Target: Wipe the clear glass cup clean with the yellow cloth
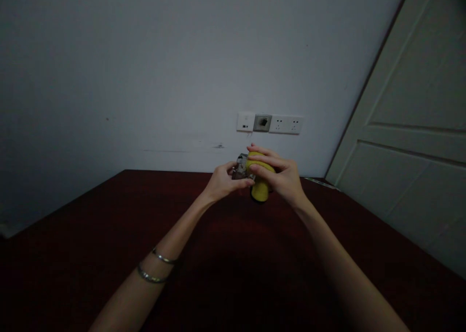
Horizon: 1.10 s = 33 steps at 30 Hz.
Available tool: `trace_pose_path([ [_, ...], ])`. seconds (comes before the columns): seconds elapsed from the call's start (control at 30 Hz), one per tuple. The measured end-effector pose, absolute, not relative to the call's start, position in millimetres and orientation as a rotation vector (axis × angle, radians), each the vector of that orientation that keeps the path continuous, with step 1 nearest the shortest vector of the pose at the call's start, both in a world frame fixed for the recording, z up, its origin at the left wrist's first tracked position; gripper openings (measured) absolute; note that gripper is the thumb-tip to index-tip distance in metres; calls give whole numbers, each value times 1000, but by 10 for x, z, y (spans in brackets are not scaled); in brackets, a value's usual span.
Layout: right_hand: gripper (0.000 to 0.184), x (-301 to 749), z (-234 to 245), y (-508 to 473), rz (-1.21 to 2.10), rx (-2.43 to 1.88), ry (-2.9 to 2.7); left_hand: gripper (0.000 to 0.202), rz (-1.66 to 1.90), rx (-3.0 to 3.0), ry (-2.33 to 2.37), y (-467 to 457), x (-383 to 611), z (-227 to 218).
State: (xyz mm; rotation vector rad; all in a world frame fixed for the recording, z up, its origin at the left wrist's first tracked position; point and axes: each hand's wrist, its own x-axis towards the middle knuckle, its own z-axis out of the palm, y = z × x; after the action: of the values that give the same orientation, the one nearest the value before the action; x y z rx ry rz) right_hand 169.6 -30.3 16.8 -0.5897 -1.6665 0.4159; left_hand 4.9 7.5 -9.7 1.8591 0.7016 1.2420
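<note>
My left hand [222, 182] is closed on a small grey-brown object [240, 168] with shiny parts, its kind too dark to make out. My right hand [280, 173] wraps round a soft-looking yellow thing [260, 190], whose rounded lower end hangs below the fingers and has a dark edge underneath. The yellow thing meets the right side of the grey object, and the fingers cover much of both. Both hands are held together over the far part of the dark red table [174, 215]. Two silvery bangles [151, 277] circle my left forearm.
Behind the table rises a pale wall [163, 79] with a row of sockets and switch plates [286, 124] just above the hands. A panelled white door [411, 142] stands on the right. A thin, light strip [322, 182] lies at the table's far right edge.
</note>
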Motion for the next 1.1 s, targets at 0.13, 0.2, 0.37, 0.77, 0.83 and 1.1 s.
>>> trace_pose_path([
  [0.13, 19, 1672, 139, -246, 450, -636, -1530, 62, 1201, 1851, 695, 38, 45, -90],
  [0.2, 21, 1634, 108, -235, 428, -655, -1447, 62, 1199, 1839, 689, 15, 51, -83],
  [0.37, 17, 1509, 54, -329, 233, -568, -1439, 51, 1280, 1869, 697, 9, 61, -64],
  [0.77, 40, 1573, 2, -205, 489, -603, -1410, 47, 1219, 1855, 655, -25, 85, -18],
  [0.83, 50, 1614, -5, -218, 541, -555, -1498, 49, 1208, 1860, 637, -8, 72, -22],
  [1.1, 70, 1664, -22, -255, 318, -516, -1773, 53, 1153, 1751, 583, 75, 51, -67],
])
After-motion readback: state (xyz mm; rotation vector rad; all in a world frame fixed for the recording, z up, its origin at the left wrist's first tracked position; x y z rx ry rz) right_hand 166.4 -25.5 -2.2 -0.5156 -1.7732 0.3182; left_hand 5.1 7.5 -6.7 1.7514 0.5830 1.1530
